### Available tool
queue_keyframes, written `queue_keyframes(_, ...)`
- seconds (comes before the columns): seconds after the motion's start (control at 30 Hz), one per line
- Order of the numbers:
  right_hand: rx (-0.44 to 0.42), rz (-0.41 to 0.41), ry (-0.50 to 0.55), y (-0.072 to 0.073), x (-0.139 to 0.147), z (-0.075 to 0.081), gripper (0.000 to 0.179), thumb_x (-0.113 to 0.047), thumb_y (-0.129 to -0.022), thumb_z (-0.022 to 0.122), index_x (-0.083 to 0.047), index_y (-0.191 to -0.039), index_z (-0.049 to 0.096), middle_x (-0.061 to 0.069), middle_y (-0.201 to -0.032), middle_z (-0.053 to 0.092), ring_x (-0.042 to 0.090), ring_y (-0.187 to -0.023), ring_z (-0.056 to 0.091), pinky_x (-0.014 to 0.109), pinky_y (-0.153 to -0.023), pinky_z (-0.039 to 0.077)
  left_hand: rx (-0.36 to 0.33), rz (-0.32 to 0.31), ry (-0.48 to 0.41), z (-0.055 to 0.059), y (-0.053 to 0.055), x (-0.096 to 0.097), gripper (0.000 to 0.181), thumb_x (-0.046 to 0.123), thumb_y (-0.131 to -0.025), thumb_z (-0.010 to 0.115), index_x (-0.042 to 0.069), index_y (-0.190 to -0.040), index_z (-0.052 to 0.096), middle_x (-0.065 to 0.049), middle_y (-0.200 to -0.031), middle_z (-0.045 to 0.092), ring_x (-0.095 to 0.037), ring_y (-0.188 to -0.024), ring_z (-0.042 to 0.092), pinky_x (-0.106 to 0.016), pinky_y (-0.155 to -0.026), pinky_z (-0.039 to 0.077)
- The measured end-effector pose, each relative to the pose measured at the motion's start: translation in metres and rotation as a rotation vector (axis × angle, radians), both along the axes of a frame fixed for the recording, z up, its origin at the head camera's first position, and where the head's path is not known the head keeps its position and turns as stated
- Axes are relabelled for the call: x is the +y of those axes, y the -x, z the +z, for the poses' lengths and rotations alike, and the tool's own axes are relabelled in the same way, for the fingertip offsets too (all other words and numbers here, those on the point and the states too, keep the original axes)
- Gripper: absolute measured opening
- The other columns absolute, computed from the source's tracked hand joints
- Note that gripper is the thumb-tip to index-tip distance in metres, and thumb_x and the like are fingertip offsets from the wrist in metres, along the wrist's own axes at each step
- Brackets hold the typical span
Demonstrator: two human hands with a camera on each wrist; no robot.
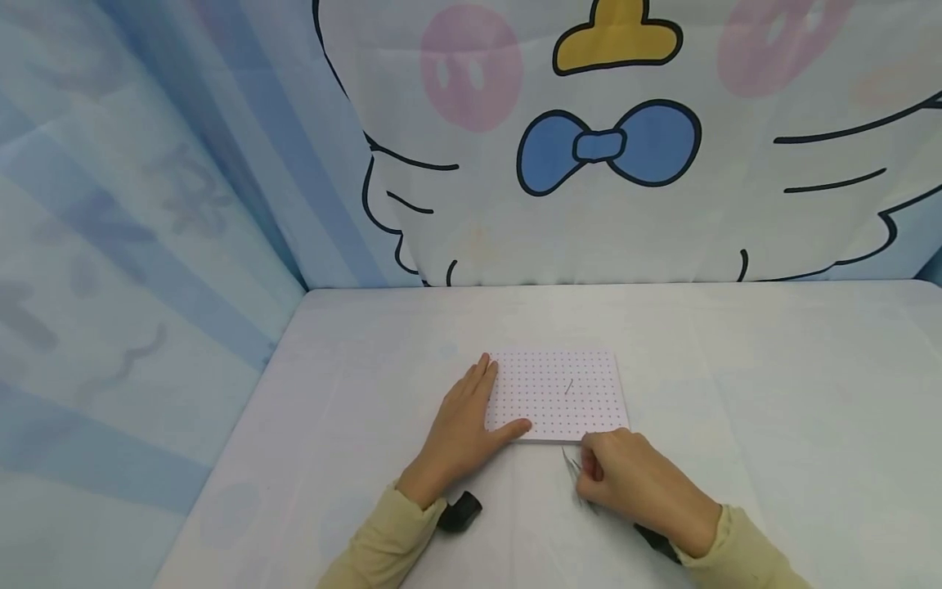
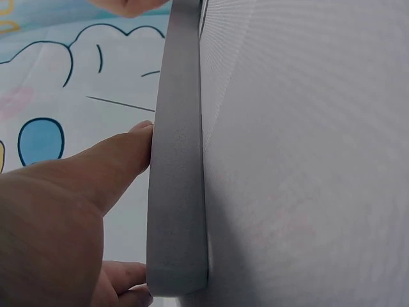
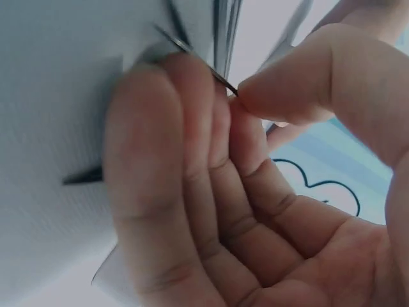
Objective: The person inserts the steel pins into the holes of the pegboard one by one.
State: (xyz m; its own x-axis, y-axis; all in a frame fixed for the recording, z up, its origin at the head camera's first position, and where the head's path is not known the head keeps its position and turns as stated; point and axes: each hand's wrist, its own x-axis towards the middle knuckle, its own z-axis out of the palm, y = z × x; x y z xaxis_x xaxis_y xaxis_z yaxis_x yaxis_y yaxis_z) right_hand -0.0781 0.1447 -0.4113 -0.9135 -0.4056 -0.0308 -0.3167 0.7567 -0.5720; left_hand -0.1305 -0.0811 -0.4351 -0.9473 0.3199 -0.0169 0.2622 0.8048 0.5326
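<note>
My left hand [image 1: 462,429] lies along the left side of a flat white board [image 1: 548,413] dotted with rows of small holes. Its thumb reaches over the near left corner, and in the left wrist view the thumb [image 2: 121,153] touches the board's grey side [image 2: 177,153]. A thin metal pin [image 1: 569,386] stands slightly tilted in the board, right of its middle. At the near right edge, my right hand [image 1: 636,478] pinches another thin metal pin [image 3: 220,80] between thumb and forefinger, the other fingers curled. Beside it lies a slim pointed tool resembling tweezers [image 1: 571,468], partly hidden by that hand.
The board lies on a table with a white cloth [image 1: 397,368]. A patterned curtain [image 1: 471,204] hangs at the table's back edge, and another cloth [image 1: 147,286] closes off the left. Black wrist devices [image 1: 460,513] sit at both sleeves.
</note>
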Motion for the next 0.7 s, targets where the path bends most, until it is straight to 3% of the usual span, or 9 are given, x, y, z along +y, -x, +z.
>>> queue_keyframes(0.2, 0.024, 0.062, 0.066, 0.002, 0.002, 0.001, 0.020, 0.003, -0.073, 0.066, -0.013, -0.072, 0.054, -0.011, -0.060, 0.048, -0.002, -0.051, 0.040, 0.017, -0.045, 0.037, 0.004, 0.002, 0.000, -0.001, 0.001, 0.000, 0.097, 0.060, -0.088, 0.065, 0.005, -0.157, 0.025, -0.008, -0.166, 0.016, -0.029, -0.152, 0.018, -0.049, -0.122, 0.020)
queue_keyframes(0.4, 0.037, 0.091, 0.089, 0.005, 0.004, 0.007, 0.014, 0.005, -0.076, 0.066, -0.007, -0.083, 0.067, -0.012, -0.065, 0.052, -0.003, -0.057, 0.043, 0.018, -0.050, 0.042, 0.015, 0.003, 0.002, -0.002, 0.001, 0.000, 0.097, 0.060, -0.088, 0.065, 0.005, -0.157, 0.025, -0.008, -0.166, 0.016, -0.029, -0.152, 0.019, -0.049, -0.122, 0.021)
queue_keyframes(0.7, 0.089, 0.105, 0.129, 0.012, 0.010, 0.012, 0.018, 0.005, -0.079, 0.068, -0.012, -0.074, 0.064, -0.011, -0.067, 0.056, -0.004, -0.059, 0.047, 0.018, -0.052, 0.046, 0.019, -0.001, 0.000, 0.000, 0.000, 0.000, 0.097, 0.058, -0.088, 0.066, 0.003, -0.157, 0.026, -0.010, -0.165, 0.018, -0.029, -0.152, 0.020, -0.048, -0.122, 0.022)
